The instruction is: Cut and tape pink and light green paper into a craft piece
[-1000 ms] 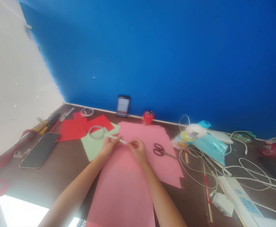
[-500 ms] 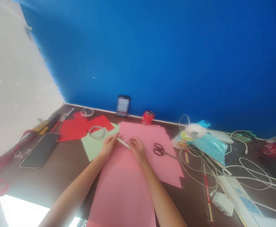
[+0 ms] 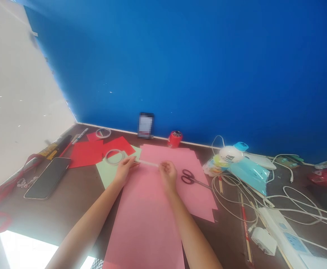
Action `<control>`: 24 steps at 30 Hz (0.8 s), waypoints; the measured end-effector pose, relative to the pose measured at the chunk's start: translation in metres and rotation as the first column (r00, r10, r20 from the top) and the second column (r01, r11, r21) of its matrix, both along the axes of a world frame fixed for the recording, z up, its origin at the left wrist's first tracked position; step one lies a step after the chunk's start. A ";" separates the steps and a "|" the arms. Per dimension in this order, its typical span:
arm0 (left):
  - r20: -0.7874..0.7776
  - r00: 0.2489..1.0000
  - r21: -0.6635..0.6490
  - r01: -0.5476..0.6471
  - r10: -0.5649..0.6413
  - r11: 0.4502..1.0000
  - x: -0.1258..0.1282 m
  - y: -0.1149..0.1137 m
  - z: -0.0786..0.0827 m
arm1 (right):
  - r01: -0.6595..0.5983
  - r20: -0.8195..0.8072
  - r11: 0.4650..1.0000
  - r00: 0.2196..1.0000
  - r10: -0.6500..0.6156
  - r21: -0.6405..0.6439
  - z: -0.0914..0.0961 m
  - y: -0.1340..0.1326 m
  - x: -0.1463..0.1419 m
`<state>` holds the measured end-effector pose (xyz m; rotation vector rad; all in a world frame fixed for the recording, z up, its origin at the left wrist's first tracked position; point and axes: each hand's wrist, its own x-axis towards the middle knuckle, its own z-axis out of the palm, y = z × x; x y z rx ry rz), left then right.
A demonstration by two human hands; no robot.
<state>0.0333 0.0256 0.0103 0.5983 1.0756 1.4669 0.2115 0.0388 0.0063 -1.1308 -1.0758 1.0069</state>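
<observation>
A narrow whitish strip of tape (image 3: 148, 163) stretches between my two hands, just above the pink paper (image 3: 149, 209). My left hand (image 3: 126, 167) pinches its left end, close to a ring-shaped roll of tape (image 3: 114, 157) lying on pale green paper (image 3: 105, 175). At the other end, the curled fingers of my right hand (image 3: 168, 172) close on the strip; their tips are partly hidden. To the right of that hand, dark-handled scissors (image 3: 188, 177) rest on the pink sheets.
Red paper (image 3: 87, 153), a second tape roll (image 3: 103, 133) and a phone (image 3: 49, 178) lie on the left. A red round object (image 3: 175, 139) stands near the blue wall, beside a propped-up screen (image 3: 145, 125). At right are a white bottle (image 3: 231, 155), tangled cables (image 3: 236, 198) and a power strip (image 3: 288, 235).
My hands have moved apart, the right one shifting rightward and the left slightly leftward. The strip between them shows longer and lies nearer level.
</observation>
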 end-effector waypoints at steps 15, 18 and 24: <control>-0.184 0.961 0.014 0.214 -0.208 0.977 0.003 -0.005 -0.004 | 0.091 0.530 0.784 0.688 -0.495 0.614 -0.003 -0.004 0.004; -0.261 0.935 0.015 0.255 -0.242 0.967 0.009 -0.010 0.001 | -0.139 0.634 0.769 0.665 -0.394 0.624 0.000 -0.010 -0.004; -0.411 0.881 0.129 0.312 -0.236 0.941 0.023 -0.014 0.003 | -0.294 0.708 0.751 0.636 -0.308 0.591 0.000 -0.013 -0.010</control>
